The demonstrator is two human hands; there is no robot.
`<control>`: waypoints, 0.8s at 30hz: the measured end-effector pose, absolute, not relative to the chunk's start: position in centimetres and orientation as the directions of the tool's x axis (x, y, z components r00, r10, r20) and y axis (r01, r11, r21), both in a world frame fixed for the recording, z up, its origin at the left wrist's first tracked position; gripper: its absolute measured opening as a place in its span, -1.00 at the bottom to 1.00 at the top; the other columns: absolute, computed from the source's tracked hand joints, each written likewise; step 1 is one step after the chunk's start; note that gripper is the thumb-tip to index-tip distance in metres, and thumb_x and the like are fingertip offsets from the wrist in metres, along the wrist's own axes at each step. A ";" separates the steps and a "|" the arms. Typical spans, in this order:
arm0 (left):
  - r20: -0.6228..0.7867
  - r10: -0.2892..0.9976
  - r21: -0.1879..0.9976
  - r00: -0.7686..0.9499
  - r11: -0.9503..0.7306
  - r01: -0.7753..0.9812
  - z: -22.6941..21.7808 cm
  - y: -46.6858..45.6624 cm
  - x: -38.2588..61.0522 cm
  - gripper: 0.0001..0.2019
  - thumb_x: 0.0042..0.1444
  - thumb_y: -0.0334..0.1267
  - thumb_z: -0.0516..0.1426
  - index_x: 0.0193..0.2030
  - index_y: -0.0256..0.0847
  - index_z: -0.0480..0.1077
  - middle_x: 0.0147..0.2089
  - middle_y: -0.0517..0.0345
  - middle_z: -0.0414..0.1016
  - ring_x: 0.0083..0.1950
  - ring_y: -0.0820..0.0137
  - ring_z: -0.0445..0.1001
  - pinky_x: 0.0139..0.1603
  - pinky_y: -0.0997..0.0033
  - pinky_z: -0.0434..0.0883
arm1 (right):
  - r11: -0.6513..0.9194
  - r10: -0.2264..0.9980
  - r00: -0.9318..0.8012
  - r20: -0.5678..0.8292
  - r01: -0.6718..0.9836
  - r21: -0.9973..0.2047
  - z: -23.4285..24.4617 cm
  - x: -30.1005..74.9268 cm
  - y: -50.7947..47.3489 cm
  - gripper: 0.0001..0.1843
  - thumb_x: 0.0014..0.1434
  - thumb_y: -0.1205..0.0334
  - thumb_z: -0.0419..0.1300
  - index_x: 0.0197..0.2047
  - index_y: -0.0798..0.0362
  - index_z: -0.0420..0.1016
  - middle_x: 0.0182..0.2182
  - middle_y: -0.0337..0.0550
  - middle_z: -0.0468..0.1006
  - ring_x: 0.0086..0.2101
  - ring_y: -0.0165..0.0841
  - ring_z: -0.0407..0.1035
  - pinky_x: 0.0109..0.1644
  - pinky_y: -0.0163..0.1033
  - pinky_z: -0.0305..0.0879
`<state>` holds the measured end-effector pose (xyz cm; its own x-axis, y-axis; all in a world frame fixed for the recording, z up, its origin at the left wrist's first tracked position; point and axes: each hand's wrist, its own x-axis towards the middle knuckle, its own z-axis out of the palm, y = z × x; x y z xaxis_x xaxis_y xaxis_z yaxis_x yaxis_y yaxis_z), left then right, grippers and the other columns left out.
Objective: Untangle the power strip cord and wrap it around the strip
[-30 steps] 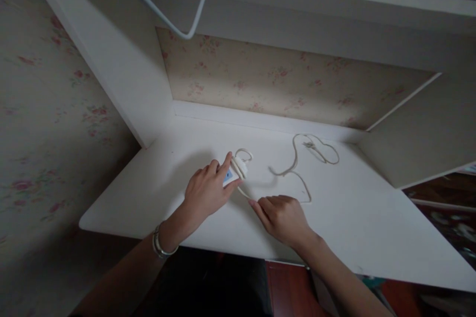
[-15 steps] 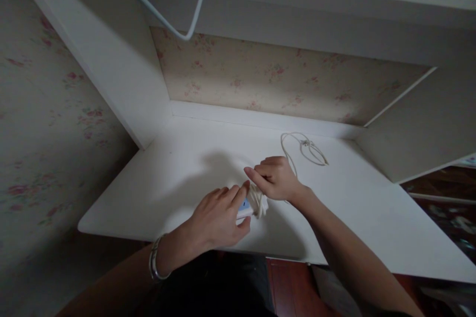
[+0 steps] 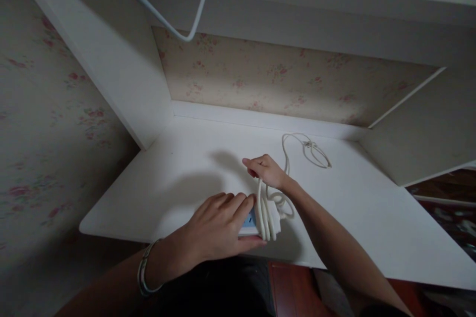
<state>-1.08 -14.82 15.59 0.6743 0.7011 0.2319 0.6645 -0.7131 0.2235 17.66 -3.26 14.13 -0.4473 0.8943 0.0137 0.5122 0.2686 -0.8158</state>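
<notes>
My left hand (image 3: 223, 223) is wrapped round a white power strip (image 3: 250, 231) with a blue socket face, held above the front of the desk. Several turns of white cord (image 3: 266, 220) circle the strip's right end, just past my left fingertips. Over the strip, my right hand (image 3: 266, 168) is closed on the cord, pulling a length of it up from the turns. From there the loose cord runs back across the desk to a loop whose plug (image 3: 308, 144) lies near the rear. My left palm hides the strip's left end.
A white desk (image 3: 148, 183) lies beneath my hands, with side panels at left and right. Overhead are a white shelf (image 3: 334, 25) and a bent pale metal bar (image 3: 186, 37). Floral wallpaper (image 3: 238, 74) covers the wall behind.
My right hand has drawn up and away from the strip, so the turns of cord now show. The strip in my left hand has shifted slightly right and nearer to me.
</notes>
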 end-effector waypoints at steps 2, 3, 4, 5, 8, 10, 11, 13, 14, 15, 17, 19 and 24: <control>0.267 0.714 0.244 0.647 -0.700 0.671 16.1 -14.6 -1.5 -0.32 0.10 0.30 0.01 0.14 -0.23 0.21 -0.03 -0.07 0.47 -0.05 0.14 0.48 -0.03 0.10 0.44 | 0.180 0.928 -0.372 -0.036 0.530 -0.829 12.4 18.3 -3.3 -0.37 0.25 -0.20 -0.09 -0.65 0.08 0.27 -0.72 -0.32 0.18 -0.62 -0.48 0.10 -0.46 -0.32 0.05; 0.280 0.726 0.263 0.628 -0.687 0.677 16.3 -14.5 -1.7 -0.29 0.07 0.31 0.02 0.16 -0.23 0.19 -0.02 -0.07 0.47 -0.04 0.14 0.48 -0.02 0.11 0.44 | 0.140 0.938 -0.342 -0.065 0.540 -0.830 11.6 18.6 -3.5 -0.37 0.25 -0.21 -0.11 -0.64 0.08 0.28 -0.71 -0.31 0.19 -0.61 -0.47 0.11 -0.46 -0.32 0.06; 0.293 0.741 0.282 0.604 -0.671 0.686 16.5 -14.3 -1.9 -0.26 0.05 0.32 0.04 0.19 -0.23 0.15 -0.01 -0.08 0.47 -0.03 0.14 0.48 -0.02 0.12 0.44 | 0.110 0.942 -0.324 -0.090 0.549 -0.828 10.9 18.9 -3.8 -0.37 0.26 -0.21 -0.12 -0.62 0.08 0.29 -0.70 -0.30 0.21 -0.61 -0.46 0.13 -0.47 -0.32 0.07; 0.307 0.756 0.293 0.577 -0.652 0.699 16.7 -14.1 -2.0 -0.22 0.04 0.32 0.06 0.23 -0.23 0.11 0.02 -0.09 0.47 -0.02 0.13 0.48 -0.01 0.12 0.44 | 0.095 0.941 -0.321 -0.109 0.557 -0.825 10.3 19.1 -4.2 -0.39 0.26 -0.20 -0.12 -0.60 0.08 0.30 -0.68 -0.29 0.24 -0.60 -0.45 0.15 -0.47 -0.32 0.09; 0.347 0.796 0.279 0.495 -0.592 0.756 16.9 -13.1 -2.3 -0.17 0.07 0.28 0.07 0.32 -0.22 -0.02 0.07 -0.11 0.44 0.02 0.13 0.47 0.02 0.13 0.42 | 0.098 0.935 -0.332 -0.123 0.577 -0.811 9.2 19.8 -5.9 -0.43 0.26 -0.15 -0.10 -0.57 0.08 0.33 -0.63 -0.24 0.35 -0.55 -0.40 0.24 -0.43 -0.31 0.15; 0.365 0.822 0.253 0.437 -0.539 0.803 16.6 -12.2 -2.4 -0.23 0.11 0.23 0.06 0.33 -0.19 0.00 0.08 -0.10 0.43 0.01 0.16 0.47 0.02 0.17 0.41 | 0.084 0.940 -0.308 -0.146 0.626 -0.775 8.9 20.1 -7.3 -0.38 0.30 -0.13 -0.16 -0.61 0.08 0.31 -0.65 -0.21 0.37 -0.54 -0.38 0.28 -0.41 -0.29 0.16; 0.368 0.839 0.243 0.401 -0.504 0.829 16.4 -11.7 -2.5 -0.26 0.14 0.21 0.05 0.33 -0.18 0.01 0.06 -0.09 0.43 -0.01 0.17 0.47 0.00 0.19 0.41 | 0.085 0.941 -0.300 -0.159 0.662 -0.745 8.9 20.2 -8.1 -0.35 0.33 -0.12 -0.23 -0.61 0.07 0.31 -0.66 -0.20 0.37 -0.54 -0.37 0.30 -0.40 -0.29 0.17; 0.378 0.869 0.215 0.319 -0.417 0.883 15.7 -10.7 -2.6 -0.29 0.16 0.17 0.04 0.33 -0.19 0.03 0.01 -0.07 0.45 -0.06 0.20 0.48 -0.04 0.24 0.41 | 0.145 0.935 -0.316 -0.160 0.754 -0.641 9.2 20.2 -9.6 -0.33 0.37 -0.10 -0.31 -0.54 0.07 0.35 -0.63 -0.18 0.42 -0.53 -0.36 0.36 -0.38 -0.28 0.16; 0.383 0.882 0.197 0.276 -0.370 0.908 15.3 -10.2 -2.6 -0.30 0.18 0.15 0.04 0.33 -0.20 0.03 -0.01 -0.07 0.45 -0.07 0.20 0.48 -0.05 0.25 0.40 | 0.205 0.931 -0.336 -0.143 0.804 -0.559 9.6 20.2 -10.4 -0.35 0.38 -0.09 -0.31 -0.47 0.06 0.38 -0.60 -0.17 0.47 -0.52 -0.35 0.38 -0.38 -0.28 0.14; 0.384 0.892 0.175 0.240 -0.325 0.929 14.8 -9.8 -2.5 -0.31 0.19 0.13 0.04 0.34 -0.22 0.03 -0.03 -0.08 0.45 -0.07 0.20 0.48 -0.06 0.26 0.40 | 0.274 0.925 -0.363 -0.115 0.844 -0.460 10.1 20.1 -11.0 -0.40 0.38 -0.08 -0.29 -0.40 0.05 0.40 -0.56 -0.15 0.51 -0.51 -0.34 0.40 -0.39 -0.28 0.11; 0.377 0.905 0.130 0.196 -0.262 0.956 14.0 -9.2 -2.4 -0.33 0.22 0.08 0.03 0.35 -0.28 0.02 -0.04 -0.10 0.44 -0.07 0.20 0.48 -0.06 0.26 0.38 | 0.379 0.915 -0.401 -0.045 0.892 -0.247 11.3 19.9 -12.0 -0.46 0.39 -0.05 -0.24 -0.33 0.04 0.41 -0.52 -0.11 0.55 -0.53 -0.34 0.40 -0.44 -0.27 0.00; 0.363 0.912 0.101 0.192 -0.244 0.965 13.3 -9.1 -2.2 -0.36 0.25 0.01 0.01 0.35 -0.32 0.01 -0.03 -0.12 0.42 -0.06 0.19 0.47 -0.06 0.26 0.37 | 0.438 0.899 -0.436 0.037 0.894 -0.095 12.8 19.6 -12.5 -0.46 0.39 -0.04 -0.22 -0.36 0.04 0.42 -0.53 -0.10 0.55 -0.57 -0.36 0.38 -0.46 -0.25 -0.11; 0.350 0.906 0.097 0.238 -0.288 0.953 12.5 -9.7 -1.4 -0.38 0.25 -0.11 0.02 0.35 -0.39 0.00 0.00 -0.17 0.40 -0.05 0.18 0.46 -0.04 0.23 0.36 | 0.633 0.759 -0.626 0.179 0.774 0.022 15.4 18.6 -12.4 -0.46 0.39 0.03 -0.15 -0.47 0.08 0.44 -0.60 -0.12 0.51 -0.62 -0.44 0.26 -0.47 -0.21 -0.24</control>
<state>-1.41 -9.68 12.54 0.2382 0.9060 0.3499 0.9528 -0.2878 0.0967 18.58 -12.45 15.42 -0.6259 0.7592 0.1785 0.7739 0.6329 0.0219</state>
